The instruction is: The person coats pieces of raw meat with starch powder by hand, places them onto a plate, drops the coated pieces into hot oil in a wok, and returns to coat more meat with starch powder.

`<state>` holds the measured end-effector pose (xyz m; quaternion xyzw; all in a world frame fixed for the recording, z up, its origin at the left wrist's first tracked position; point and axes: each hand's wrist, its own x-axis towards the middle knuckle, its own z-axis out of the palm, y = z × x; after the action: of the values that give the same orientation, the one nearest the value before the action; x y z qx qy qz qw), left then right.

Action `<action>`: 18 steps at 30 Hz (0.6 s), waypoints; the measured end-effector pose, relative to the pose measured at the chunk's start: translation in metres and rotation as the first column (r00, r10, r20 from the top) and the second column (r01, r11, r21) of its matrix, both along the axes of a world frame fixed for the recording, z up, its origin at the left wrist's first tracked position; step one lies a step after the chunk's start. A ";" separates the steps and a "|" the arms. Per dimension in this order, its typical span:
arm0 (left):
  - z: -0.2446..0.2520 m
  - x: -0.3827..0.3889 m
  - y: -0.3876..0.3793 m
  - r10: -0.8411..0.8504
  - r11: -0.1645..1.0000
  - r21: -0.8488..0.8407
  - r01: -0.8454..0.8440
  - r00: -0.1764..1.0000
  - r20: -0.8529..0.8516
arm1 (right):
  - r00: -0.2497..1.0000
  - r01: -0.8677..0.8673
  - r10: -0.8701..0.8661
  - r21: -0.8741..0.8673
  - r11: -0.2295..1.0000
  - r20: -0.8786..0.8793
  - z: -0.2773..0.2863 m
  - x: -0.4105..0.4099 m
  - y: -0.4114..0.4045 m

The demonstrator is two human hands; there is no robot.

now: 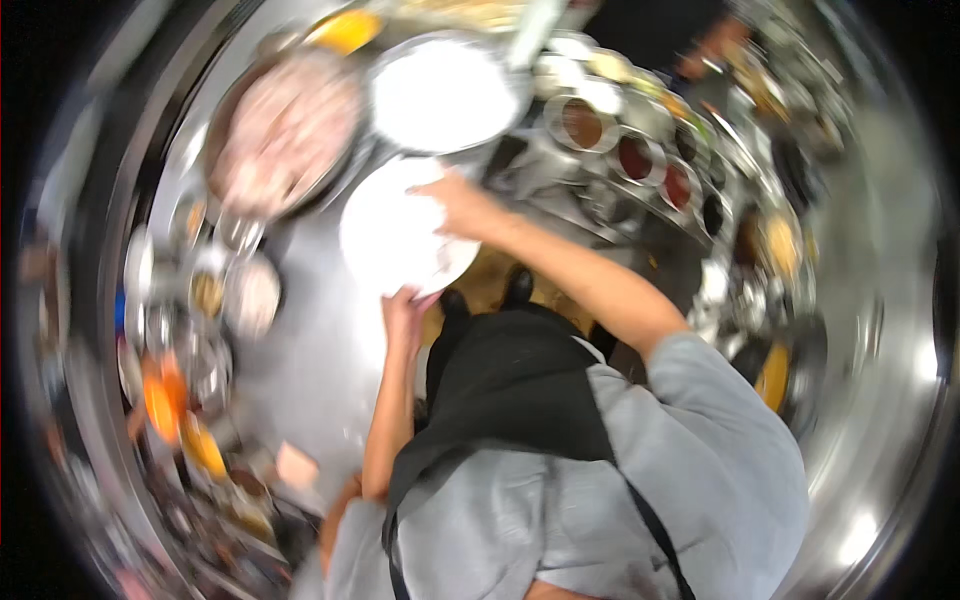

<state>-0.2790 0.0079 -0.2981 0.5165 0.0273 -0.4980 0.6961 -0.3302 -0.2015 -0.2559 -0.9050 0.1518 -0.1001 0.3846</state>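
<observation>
A round white dish (397, 225), overexposed so that its depth and contents cannot be told, is before me at the edge of the steel counter. My left hand (406, 304) grips its near rim, with something pinkish by the fingers. Over the dish's right side lies my right hand (457, 202), fingers bent onto it; blur hides whether they hold anything. Beyond the dish stands a large round container with white contents (450, 97). A big metal bowl of pale pink pieces, apparently raw meat (289, 131), is to its left.
Round containers of dark and red sauces (635, 156) curve along the right. At the left are small bowls (253, 296) and orange items (161, 405) on the steel counter (315, 337). Part of another person's arm (712, 49) shows at the upper right. The view is blurred.
</observation>
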 end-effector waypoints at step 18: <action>0.081 -0.235 -0.183 -0.872 0.468 -0.199 0.861 0.486 0.057 | -0.134 -0.112 -0.914 0.911 0.397 0.382 0.134 -0.450 0.005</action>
<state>-0.5135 -0.1752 -0.2173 0.3730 -0.2698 -0.7949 0.3952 -0.7798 -0.1963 -0.1221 -0.2010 0.2147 -0.7271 0.6204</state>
